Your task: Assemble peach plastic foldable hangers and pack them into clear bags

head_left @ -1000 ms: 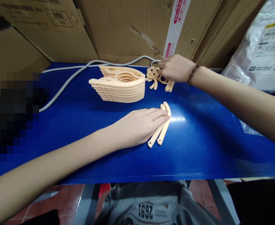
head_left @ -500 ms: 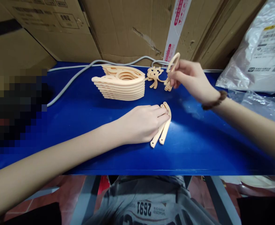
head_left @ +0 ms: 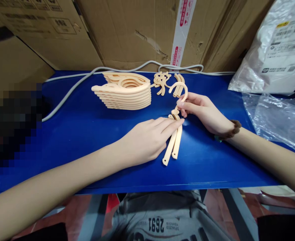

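Observation:
Between the thumb and fingers of my right hand (head_left: 200,108) is a beige plastic hanger hook (head_left: 186,90), its curve upward. The lower end of the hook meets the upper ends of two beige hanger arms (head_left: 178,145), which lie side by side on the blue table. My left hand (head_left: 146,140) grips these arms near their top, fingers across them and partly hiding them. Their lower ends, each with a small hole, point toward me. Behind my hands is a neat stack of folded beige hangers (head_left: 127,100).
A small heap of beige hooks (head_left: 162,79) and a few curved beige pieces (head_left: 182,80) lie at the back. A grey cable (head_left: 74,88) runs along the cardboard boxes (head_left: 127,36). Clear plastic wrap (head_left: 270,117) and a labelled plastic package (head_left: 270,57) occupy the right side.
My right hand has brought the hook from the back of the table down to the upper ends of the arms. My left index finger has stretched out along them.

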{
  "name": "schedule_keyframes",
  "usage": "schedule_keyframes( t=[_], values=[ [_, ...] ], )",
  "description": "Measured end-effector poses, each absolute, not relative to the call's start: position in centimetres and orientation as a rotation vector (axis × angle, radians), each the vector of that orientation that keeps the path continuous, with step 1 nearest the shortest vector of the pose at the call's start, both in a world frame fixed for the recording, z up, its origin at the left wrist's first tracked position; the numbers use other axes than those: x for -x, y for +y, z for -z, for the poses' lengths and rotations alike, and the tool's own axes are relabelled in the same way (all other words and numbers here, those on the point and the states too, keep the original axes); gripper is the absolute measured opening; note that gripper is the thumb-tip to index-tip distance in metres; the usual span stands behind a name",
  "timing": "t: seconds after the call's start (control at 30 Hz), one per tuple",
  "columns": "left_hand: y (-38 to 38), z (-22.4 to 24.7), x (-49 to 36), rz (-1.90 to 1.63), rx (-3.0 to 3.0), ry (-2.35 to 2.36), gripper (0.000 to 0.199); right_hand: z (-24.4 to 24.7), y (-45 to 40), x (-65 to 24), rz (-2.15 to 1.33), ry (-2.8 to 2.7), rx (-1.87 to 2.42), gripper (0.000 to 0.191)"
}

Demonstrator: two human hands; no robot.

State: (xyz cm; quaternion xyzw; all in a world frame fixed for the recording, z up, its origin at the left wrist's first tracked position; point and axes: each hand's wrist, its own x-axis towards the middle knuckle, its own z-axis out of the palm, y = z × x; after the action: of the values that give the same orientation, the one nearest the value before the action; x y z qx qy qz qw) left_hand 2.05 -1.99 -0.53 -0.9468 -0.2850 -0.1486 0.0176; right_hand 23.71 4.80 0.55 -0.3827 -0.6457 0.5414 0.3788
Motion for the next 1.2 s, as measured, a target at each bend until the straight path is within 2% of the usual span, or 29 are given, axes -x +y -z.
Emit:
schedule_keyframes(
  t=[0.6, 0.8, 1.07, 1.2],
  values=[
    [-1.5, 0.1, -1.2, 0.417, 2.904, -0.958, 0.025, 0.0, 5.7, -24.7, -1.387, -1.678, 1.002, 0.024],
    [-1.4, 0.0, -1.3, 0.511, 2.844, -1.013, 0.020, 0.0, 5.6, -24.7, -1.396, -1.659, 0.990, 0.021],
    [-1.4, 0.2, -1.3, 0.514, 2.626, -1.243, 0.035, 0.1, 5.4, -24.5, -1.317, -1.659, 1.016, 0.023],
    [-1.2, 0.3, -0.9, 0.436, 2.652, -1.240, 0.031, 0.0, 5.2, -24.3, -1.297, -1.745, 1.036, 0.025]
  ],
)
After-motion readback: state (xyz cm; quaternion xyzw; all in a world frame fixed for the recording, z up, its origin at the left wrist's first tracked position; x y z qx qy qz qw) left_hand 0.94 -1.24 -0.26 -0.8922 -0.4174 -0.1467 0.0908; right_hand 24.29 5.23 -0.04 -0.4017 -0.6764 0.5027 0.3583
